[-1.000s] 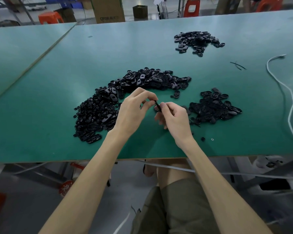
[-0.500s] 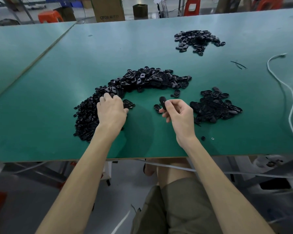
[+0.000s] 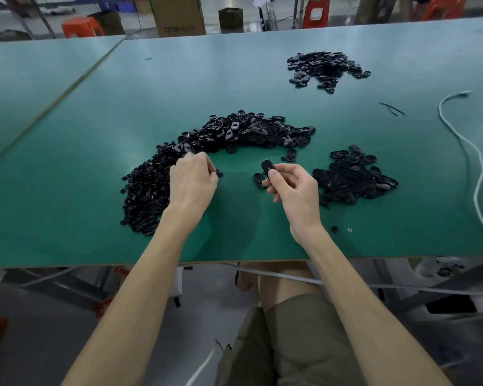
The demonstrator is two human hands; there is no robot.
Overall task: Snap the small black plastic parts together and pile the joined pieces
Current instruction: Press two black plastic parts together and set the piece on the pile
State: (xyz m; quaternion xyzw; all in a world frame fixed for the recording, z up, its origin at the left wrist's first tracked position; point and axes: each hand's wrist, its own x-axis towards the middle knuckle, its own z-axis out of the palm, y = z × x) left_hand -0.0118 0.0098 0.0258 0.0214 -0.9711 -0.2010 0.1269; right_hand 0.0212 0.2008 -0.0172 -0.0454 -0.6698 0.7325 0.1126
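The right hand (image 3: pixel 293 188) pinches 1 small black oval plastic part (image 3: pixel 266 164) above the green worktop (image 3: pixel 95 162). The left hand (image 3: pixel 193 181), knuckles up, curls its fingers into the big heap of black plastic parts (image 3: pixel 234 132); I cannot tell whether it grasps anything.

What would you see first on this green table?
The big curved heap of black parts in the middle of the table jumps out first. In front of it, the right hand pinches one piece, and the left hand touches the heap's left part. A pile lies right of that hand, and a far pile sits near the back.
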